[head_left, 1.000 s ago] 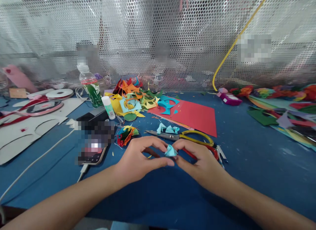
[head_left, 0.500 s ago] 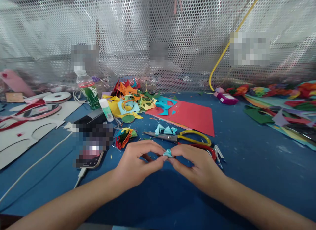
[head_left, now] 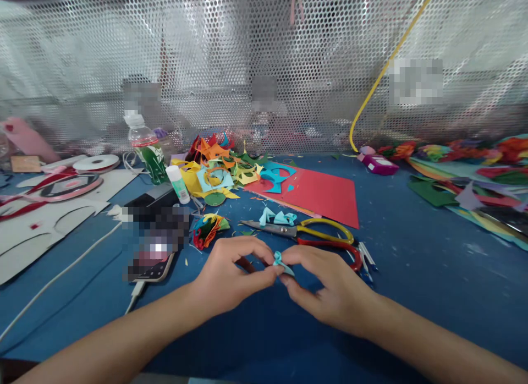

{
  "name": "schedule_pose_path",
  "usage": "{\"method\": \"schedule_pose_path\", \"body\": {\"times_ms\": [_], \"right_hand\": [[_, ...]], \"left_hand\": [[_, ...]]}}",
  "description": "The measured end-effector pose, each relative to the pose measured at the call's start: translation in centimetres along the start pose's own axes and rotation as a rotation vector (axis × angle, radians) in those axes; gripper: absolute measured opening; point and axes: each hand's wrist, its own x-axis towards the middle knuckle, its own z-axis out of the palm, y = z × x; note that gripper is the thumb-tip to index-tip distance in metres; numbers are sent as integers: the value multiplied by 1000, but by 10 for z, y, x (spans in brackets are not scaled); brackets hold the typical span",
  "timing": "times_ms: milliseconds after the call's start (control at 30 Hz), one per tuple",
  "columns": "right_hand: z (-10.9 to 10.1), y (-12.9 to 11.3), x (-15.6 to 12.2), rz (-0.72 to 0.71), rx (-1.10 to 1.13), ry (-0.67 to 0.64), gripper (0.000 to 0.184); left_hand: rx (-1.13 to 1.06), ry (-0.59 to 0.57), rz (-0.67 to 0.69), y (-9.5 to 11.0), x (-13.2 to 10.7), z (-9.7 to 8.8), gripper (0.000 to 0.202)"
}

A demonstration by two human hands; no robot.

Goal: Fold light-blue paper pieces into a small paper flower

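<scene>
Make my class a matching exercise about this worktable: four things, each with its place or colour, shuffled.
1. Scissors
2. Red sheet
3. Light-blue folded paper nearest the person
4. Multicoloured paper bundle

A. Between the fingertips of the left hand and right hand
B. Between the phone and the scissors
C. One yellow handle, one red
D. Flat, beyond the scissors

Pairs: 1-C, 2-D, 3-A, 4-B.

Craft workspace: scissors (head_left: 290, 230), glue stick (head_left: 178, 185), paper scraps (head_left: 213, 151).
</scene>
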Motion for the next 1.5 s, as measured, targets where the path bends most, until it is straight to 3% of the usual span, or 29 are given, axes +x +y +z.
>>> {"method": "schedule_pose_path", "body": {"times_ms": [200, 533, 733, 1033, 1333, 1400, 1500], "right_hand": [[-2, 0, 4, 137, 70, 73, 8], [-2, 0, 4, 227, 240, 158, 10], [-3, -5, 3, 169, 145, 171, 10], [-3, -11, 0, 50, 93, 156, 16], [-5, -12, -3, -21, 139, 43, 18], [-4, -11, -2, -18, 137, 31, 18], [-3, -8, -3, 23, 100, 38, 19]], "left_hand": [[-16, 11, 43, 2, -3, 1, 3], [-113, 79, -120, -1, -1, 4, 13], [-18, 104, -2, 2, -1, 3, 8], [25, 83, 46, 2, -2, 4, 12], [6, 39, 116, -2, -5, 2, 15], [-10, 38, 98, -3, -5, 3, 16], [-92, 70, -77, -2, -2, 3, 20]]}}
